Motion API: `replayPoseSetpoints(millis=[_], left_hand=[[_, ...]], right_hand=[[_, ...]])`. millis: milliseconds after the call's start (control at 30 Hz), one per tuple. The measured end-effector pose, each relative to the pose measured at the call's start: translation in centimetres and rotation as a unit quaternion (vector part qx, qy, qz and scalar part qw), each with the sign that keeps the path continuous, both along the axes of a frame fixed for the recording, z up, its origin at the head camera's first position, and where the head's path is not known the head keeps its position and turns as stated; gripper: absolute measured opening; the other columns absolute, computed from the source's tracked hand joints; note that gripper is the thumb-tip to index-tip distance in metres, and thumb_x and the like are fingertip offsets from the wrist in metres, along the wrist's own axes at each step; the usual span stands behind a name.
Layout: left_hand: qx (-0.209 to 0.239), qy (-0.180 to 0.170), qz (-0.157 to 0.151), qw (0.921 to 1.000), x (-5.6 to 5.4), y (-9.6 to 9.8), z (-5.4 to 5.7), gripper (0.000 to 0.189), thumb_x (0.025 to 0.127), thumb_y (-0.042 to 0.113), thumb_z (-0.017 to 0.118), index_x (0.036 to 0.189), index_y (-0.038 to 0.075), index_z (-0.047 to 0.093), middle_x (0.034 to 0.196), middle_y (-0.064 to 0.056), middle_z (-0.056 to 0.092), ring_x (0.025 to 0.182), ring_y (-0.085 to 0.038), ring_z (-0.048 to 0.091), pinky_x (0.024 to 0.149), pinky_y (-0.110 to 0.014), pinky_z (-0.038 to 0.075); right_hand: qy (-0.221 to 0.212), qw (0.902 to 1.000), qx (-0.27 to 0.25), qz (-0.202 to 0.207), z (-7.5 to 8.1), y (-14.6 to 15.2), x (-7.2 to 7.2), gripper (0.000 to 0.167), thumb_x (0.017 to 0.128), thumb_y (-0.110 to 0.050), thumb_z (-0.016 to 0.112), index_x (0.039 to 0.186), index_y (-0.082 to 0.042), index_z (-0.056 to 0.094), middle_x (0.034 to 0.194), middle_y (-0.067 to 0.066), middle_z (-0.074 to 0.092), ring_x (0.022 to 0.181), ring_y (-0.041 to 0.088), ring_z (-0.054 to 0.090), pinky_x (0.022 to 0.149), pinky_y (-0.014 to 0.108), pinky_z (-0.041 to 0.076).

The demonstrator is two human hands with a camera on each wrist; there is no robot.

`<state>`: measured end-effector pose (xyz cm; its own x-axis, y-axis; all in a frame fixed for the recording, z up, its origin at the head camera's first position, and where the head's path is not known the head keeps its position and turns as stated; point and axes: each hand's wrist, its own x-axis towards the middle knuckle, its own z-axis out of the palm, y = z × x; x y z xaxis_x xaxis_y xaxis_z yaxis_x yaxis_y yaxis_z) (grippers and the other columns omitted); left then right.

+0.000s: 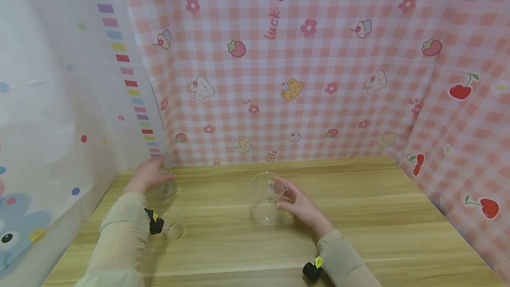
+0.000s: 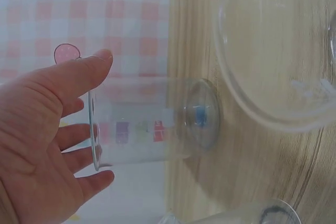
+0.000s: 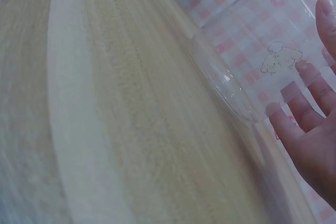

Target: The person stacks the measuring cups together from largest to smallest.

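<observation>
My right hand is at the side of a large clear glass beaker, fingers behind its wall and thumb at the near edge. The right wrist view shows those fingertips against the glass. At the back left, my left hand is spread at the rim of a clear footed glass. In the left wrist view its thumb and fingers stand wide apart, with some fingers beyond the rim. This glass stands upright on its round base.
A smaller clear glass vessel stands beside my left wrist. Another clear glass shows at the bottom of the left wrist view. All stand on a wood-grain table, with a pink checked cloth hanging behind.
</observation>
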<state>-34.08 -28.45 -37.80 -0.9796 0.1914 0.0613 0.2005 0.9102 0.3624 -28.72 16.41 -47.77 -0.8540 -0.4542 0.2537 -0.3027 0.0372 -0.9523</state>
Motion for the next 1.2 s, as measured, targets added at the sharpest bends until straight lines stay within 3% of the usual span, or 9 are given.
replayPoseSetpoints(millis=[333, 633, 1200], left_hand=[[-0.023, -0.005, -0.004, 0.9997, 0.2, 0.1, 0.3, 0.075, 0.090, 0.030, 0.071, 0.137, -0.019, 0.040, 0.126, -0.037, 0.054, 0.118, -0.053, 0.049, 0.099, -0.062, 0.041], [-0.043, -0.005, -0.021, 0.9988, 0.4, 0.2, 1.1, 0.057, 0.087, 0.027, 0.072, 0.120, -0.016, 0.055, 0.117, -0.034, 0.060, 0.109, -0.050, 0.055, 0.093, -0.059, 0.045], [-0.035, 0.000, -0.031, 0.9989, 0.8, 0.7, 1.3, 0.062, 0.083, 0.029, 0.076, 0.125, -0.012, 0.058, 0.124, -0.032, 0.059, 0.114, -0.049, 0.054, 0.097, -0.060, 0.043]], right_hand=[[0.001, 1.0000, -0.005, 0.005, 0.0, 0.0, 0.0, 0.072, 0.092, 0.004, 0.064, 0.155, -0.010, 0.031, 0.154, 0.019, 0.037, 0.140, 0.040, 0.034, 0.113, 0.055, 0.028], [0.003, 0.9999, -0.009, 0.010, -0.1, 0.0, -0.1, 0.072, 0.092, 0.005, 0.064, 0.155, -0.010, 0.031, 0.154, 0.019, 0.037, 0.140, 0.040, 0.033, 0.113, 0.055, 0.027], [0.004, 1.0000, -0.001, 0.007, -0.1, 0.1, -0.1, 0.071, 0.093, 0.002, 0.065, 0.155, -0.011, 0.031, 0.154, 0.017, 0.038, 0.140, 0.039, 0.034, 0.113, 0.055, 0.027]])
